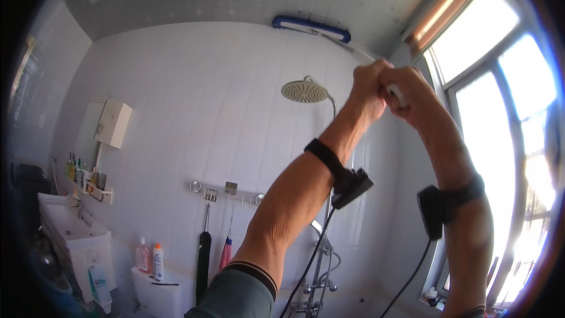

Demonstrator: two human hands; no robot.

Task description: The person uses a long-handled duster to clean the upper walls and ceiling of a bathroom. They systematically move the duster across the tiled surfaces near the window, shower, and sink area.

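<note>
glossy white wall tiles (pixel 194 100), chrome shower head (pixel 303 91)

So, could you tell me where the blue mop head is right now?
In the head view, the blue mop head is pressed high against the tiled wall near the ceiling, above the round shower head.

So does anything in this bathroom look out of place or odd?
Nothing broken or spilled. The one unusual sight: both hands, left hand and right hand, grip a white pole whose blue mop head presses the wall right under the ceiling.

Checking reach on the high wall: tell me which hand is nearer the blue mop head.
Left. The left hand sits just below and right of the blue mop head; the right hand is lower down the handle.
</note>
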